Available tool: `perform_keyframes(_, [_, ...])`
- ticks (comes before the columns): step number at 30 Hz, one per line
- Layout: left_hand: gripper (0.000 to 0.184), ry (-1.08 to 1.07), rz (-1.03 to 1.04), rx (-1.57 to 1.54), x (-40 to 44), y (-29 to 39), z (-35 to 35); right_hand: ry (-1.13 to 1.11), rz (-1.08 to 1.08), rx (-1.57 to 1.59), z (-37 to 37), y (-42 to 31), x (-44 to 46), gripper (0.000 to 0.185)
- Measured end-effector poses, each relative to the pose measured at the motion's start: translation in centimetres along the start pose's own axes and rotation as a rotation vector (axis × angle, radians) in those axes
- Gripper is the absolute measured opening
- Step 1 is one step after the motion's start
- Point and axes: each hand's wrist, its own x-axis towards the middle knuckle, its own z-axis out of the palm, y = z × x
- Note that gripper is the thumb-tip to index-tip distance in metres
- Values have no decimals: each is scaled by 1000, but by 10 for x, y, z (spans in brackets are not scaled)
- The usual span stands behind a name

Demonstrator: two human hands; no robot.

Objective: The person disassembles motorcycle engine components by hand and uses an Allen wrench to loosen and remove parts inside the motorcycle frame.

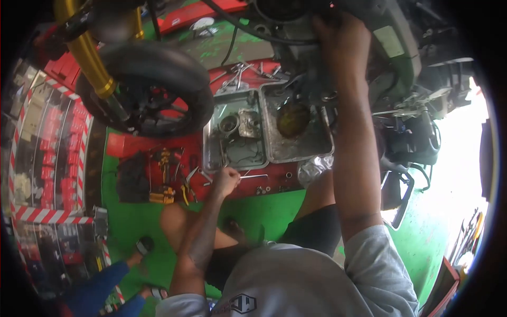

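My left hand [227, 181] hovers over the front edge of the red mat [285, 183], fingers curled together; what they hold, if anything, is hidden. Just right of it is a thin metal rod [254, 176], and pliers [192, 175] lie to its left. Up high, my right hand [346, 31] reaches against the motorcycle's engine [311, 58], its fingertips hidden among dark parts. Below the engine are two metal trays. The left tray [207, 145] holds metal engine parts [248, 124]; the right tray [296, 150] contains dark, oily liquid [293, 119].
The front wheel [150, 87] and gold fork [90, 58] stand at upper left. More tools [240, 76] lie behind the trays. Crumpled silver foil [314, 169] sits near my knee. Another person's legs [113, 282] are at lower left, beside shelves with red boxes [47, 158].
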Motion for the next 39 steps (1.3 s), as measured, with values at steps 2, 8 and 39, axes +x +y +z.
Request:
perform_keyframes(2, [28,-29,87,537,-5,34,-6,-4,-47,-52,-1,2,0,36])
perform_keyframes(8, [33,-105,486,808,4,68,-33,24,59,-196,-1,-11,2,36])
perform_keyframes(39, [36,-340,745,329,36,90,-23,-30,-53,-510,-10,7,9,36])
